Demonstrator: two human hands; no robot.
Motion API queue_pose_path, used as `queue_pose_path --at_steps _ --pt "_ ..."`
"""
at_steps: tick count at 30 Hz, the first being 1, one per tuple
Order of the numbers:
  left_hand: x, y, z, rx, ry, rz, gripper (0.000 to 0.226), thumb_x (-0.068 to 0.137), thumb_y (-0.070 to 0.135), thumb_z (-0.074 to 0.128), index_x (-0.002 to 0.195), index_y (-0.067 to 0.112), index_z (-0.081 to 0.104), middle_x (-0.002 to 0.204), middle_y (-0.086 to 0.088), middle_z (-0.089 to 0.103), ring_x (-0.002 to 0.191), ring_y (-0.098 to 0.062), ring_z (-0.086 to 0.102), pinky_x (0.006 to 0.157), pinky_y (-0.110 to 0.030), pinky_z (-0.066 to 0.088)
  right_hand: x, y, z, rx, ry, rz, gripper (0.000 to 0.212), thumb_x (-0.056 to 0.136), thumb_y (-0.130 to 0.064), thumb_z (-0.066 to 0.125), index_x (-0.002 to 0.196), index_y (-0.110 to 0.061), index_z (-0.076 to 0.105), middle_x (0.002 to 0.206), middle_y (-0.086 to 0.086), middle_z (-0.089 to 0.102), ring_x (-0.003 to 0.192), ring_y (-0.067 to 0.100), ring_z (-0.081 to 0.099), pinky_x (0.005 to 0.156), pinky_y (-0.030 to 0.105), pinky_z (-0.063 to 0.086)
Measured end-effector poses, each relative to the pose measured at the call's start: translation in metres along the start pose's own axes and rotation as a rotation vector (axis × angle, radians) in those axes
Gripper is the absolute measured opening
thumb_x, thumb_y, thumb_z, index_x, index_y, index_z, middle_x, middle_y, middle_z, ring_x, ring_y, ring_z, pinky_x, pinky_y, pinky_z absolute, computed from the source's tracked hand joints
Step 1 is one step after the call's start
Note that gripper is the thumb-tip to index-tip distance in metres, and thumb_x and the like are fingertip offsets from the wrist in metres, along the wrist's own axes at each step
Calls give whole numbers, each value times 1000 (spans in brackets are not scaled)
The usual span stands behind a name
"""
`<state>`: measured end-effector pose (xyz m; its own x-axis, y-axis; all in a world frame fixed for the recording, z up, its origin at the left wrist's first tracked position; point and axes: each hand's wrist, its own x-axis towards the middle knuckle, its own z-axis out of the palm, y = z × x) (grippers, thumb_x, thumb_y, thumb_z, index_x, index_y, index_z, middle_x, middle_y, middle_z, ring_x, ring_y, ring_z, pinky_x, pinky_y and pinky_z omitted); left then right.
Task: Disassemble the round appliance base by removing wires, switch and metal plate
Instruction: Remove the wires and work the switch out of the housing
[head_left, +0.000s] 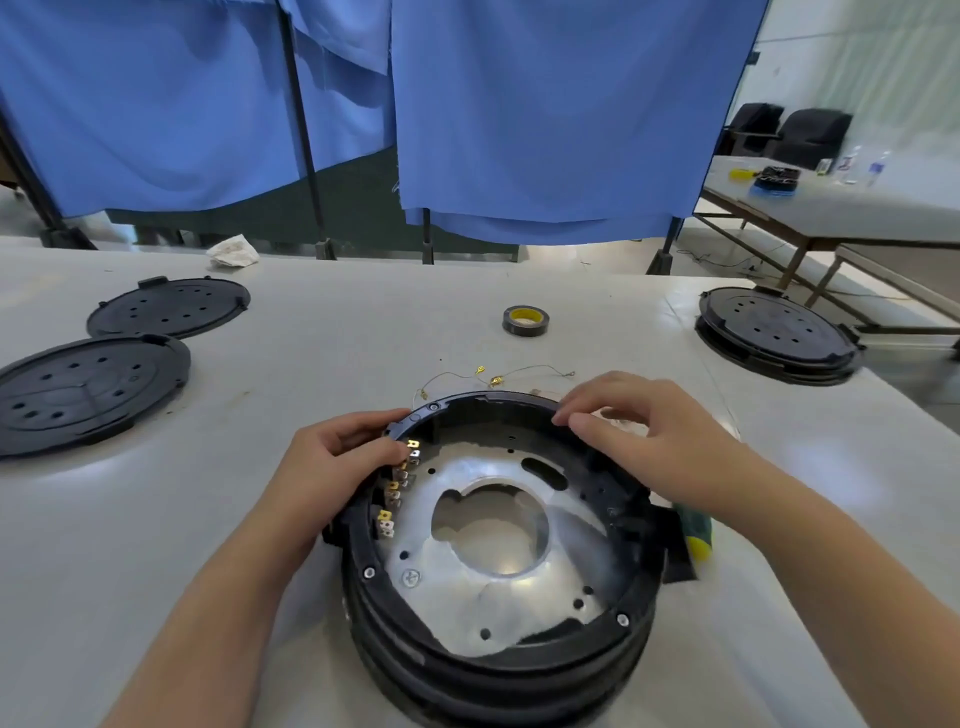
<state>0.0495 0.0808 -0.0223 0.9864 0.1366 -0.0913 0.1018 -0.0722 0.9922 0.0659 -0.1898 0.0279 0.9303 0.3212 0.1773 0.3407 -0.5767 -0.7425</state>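
The round black appliance base (498, 670) stands open-side up at the near middle of the white table. Inside it lies a silver metal plate (498, 603) with a large centre hole. A switch block with gold and silver terminals (397, 486) sits on the inner left wall. My left hand (332, 467) grips the base's left rim, thumb inside beside the top terminals. My right hand (644, 441) rests on the far right rim with its fingers curled over the edge. Thin loose wires with gold lugs (493, 378) lie on the table just behind the base.
Two black perforated covers (93, 389) (169, 306) lie at the left. Another black round base (776, 332) stands at the far right. A tape roll (524, 320) sits behind the wires. A green and yellow screwdriver handle (693, 535) lies under my right forearm.
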Motion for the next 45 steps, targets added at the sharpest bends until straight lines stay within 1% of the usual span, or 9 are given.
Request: queue_pose_path --at_steps 5,9,12,14,17,20,24,29,45 --pt "-5 14 -3 269 3 29 30 83 8 67 103 30 73 100 11 74 90 -9 68 85 -28 51 -54 17 5 246 157 14 31 93 0 53 92 -24 74 103 -13 68 105 4 62 93 18 46" --pt "-27 39 14 728 133 308 35 85 21 65 118 33 62 120 19 56 120 -5 48 97 -19 34 -68 25 15 261 204 9 40 94 7 47 95 -24 72 109 -17 67 110 1 60 93 14 43" --pt "-55 51 40 599 -9 417 31 84 23 65 112 37 64 108 26 61 102 11 54 77 1 39 -69 29 20 275 251 -8 48 94 9 40 98 -28 70 111 -16 63 106 0 59 82 10 46" --pt "-71 52 62 516 -215 352 27 86 25 65 110 36 65 99 24 67 93 12 59 78 -2 43 -66 29 24 336 297 1 51 95 8 37 98 -31 69 113 -10 62 104 6 60 77 18 53" --pt "-75 49 91 400 -390 111 25 89 26 62 114 28 66 100 14 70 92 -2 66 88 -18 50 -59 31 31 364 330 5 43 96 5 35 108 -24 65 118 -1 62 115 12 56 97 33 48" --pt "-67 47 107 305 -423 -141 21 94 25 55 109 13 65 102 0 69 85 -18 67 82 -36 56 -61 31 41 349 304 -5 38 90 -20 37 121 -22 59 123 -9 59 120 3 51 105 28 39" --pt "-55 48 115 214 -483 -257 23 94 20 52 100 0 63 86 -10 66 65 -20 65 63 -30 57 -71 34 46 183 283 -99 51 87 -47 44 134 -28 49 131 -23 51 126 -3 44 102 17 36" --pt "-45 45 120 210 -524 -332 23 91 26 57 98 4 61 50 1 61 45 -13 62 54 -26 57 -73 33 51 32 260 -179 67 78 -51 54 140 -24 45 138 -16 46 130 -8 37 102 6 27" --pt "-29 41 141 460 -541 -367 53 91 55 49 80 4 60 39 -4 58 33 -17 59 36 -22 48 -73 39 57 198 278 -143 76 71 -51 60 140 -37 33 142 -23 43 134 -5 37 104 10 30"
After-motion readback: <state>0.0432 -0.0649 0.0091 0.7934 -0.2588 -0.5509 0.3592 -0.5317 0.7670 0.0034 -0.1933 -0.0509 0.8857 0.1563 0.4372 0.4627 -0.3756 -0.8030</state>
